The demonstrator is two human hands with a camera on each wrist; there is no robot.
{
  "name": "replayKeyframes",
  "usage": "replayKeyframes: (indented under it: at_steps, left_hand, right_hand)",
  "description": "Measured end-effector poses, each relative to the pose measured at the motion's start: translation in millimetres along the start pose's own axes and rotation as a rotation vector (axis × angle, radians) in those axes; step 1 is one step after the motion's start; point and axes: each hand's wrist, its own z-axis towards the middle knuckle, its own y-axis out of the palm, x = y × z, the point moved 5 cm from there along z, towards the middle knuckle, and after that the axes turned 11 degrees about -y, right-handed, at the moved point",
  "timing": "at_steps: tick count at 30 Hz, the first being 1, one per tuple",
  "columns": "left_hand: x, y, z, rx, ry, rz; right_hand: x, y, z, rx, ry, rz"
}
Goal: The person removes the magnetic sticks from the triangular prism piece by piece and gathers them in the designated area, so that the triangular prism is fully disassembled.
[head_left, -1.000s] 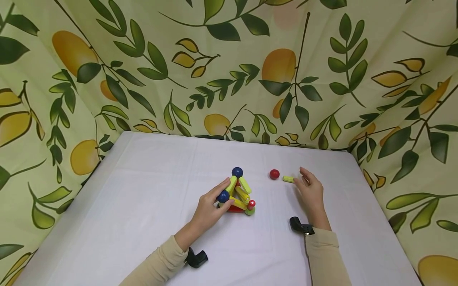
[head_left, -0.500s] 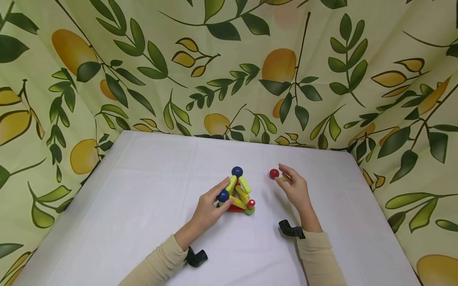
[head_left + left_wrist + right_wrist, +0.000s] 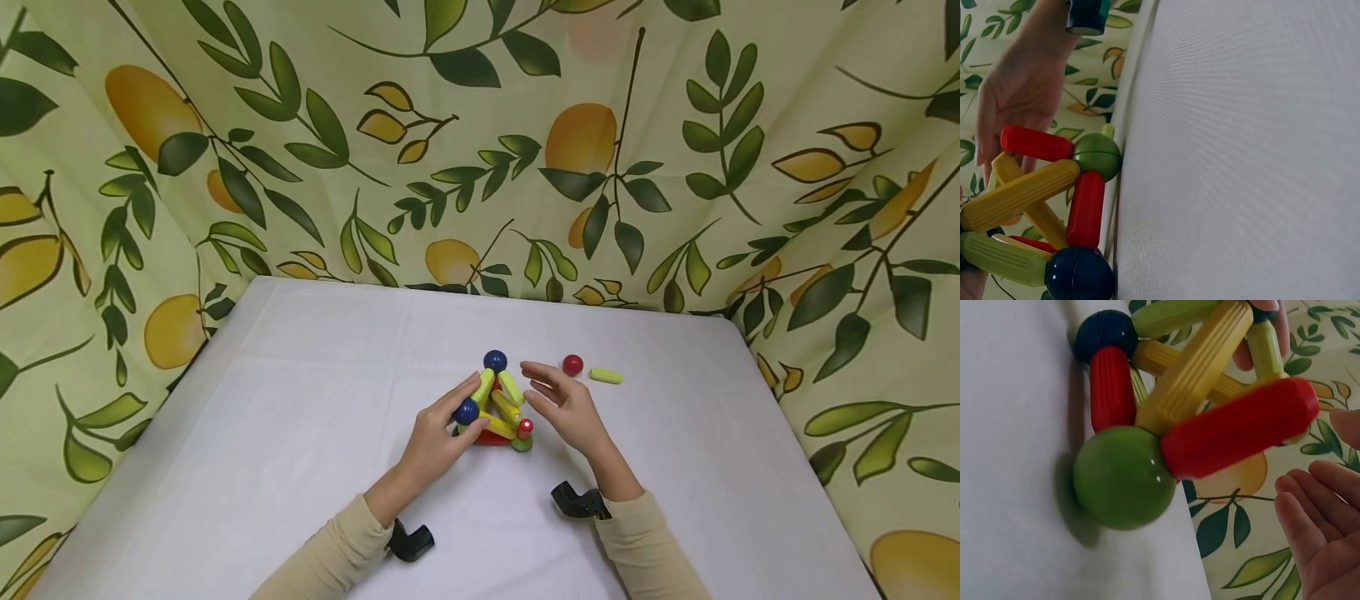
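A structure of coloured balls and magnetic-looking sticks (image 3: 497, 427) stands on the white cloth. My left hand (image 3: 437, 437) grips the blue ball (image 3: 467, 412) at its upper left, between thumb and fingers. Just right of the structure hovers my right hand (image 3: 567, 410), fingers loosely extended, holding nothing. In the right wrist view, the right hand (image 3: 1329, 531) is apart from a red stick (image 3: 1241, 428) that juts from a green ball (image 3: 1124, 478). Close up in the left wrist view are the green ball (image 3: 1097, 156), yellow stick (image 3: 1019, 195) and a dark blue ball (image 3: 1079, 275).
Right of the structure, a loose red ball (image 3: 572, 364) and a yellow-green stick (image 3: 606, 376) lie on the cloth. A white cloth covers the table (image 3: 337, 358). Behind it hangs a leaf-and-fruit patterned curtain (image 3: 480, 150).
My right hand has moved left, from beside the loose yellow-green stick, past the red ball, to the structure's right side. Stick and ball stay on the cloth. The left hand keeps its grip.
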Motion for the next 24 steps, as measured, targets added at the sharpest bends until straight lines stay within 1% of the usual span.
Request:
replayKeyframes:
  at_steps: [2,7,9,11,17,24]
  left_hand:
    - [-0.3,-0.1,-0.2,-0.002,-0.005,0.005]
    - [0.3,-0.6,-0.8,-0.005,-0.01,0.008]
    - [0.8,-0.8,-0.8,-0.005,-0.008,0.011]
    - [1.2,-1.0,-0.9,-0.001,-0.002,0.014]
    - [1.4,-1.0,-0.7,-0.001,0.0,0.015]
    - [0.8,-0.6,-0.3,-0.001,-0.005,0.01]
  right_hand:
    - [0,4,-0.6,-0.019,-0.003,0.021]
    - [18,12,-2.5,-0.038,0.008,0.076]
    - [27,15,-3.1,-0.04,0.018,0.082]
    - [31,16,-3.4,-0.041,0.022,0.076]
    - [32,18,-4.0,-0.008,0.016,0.072]
    - [27,18,-3.7,0.029,0.038,0.081]
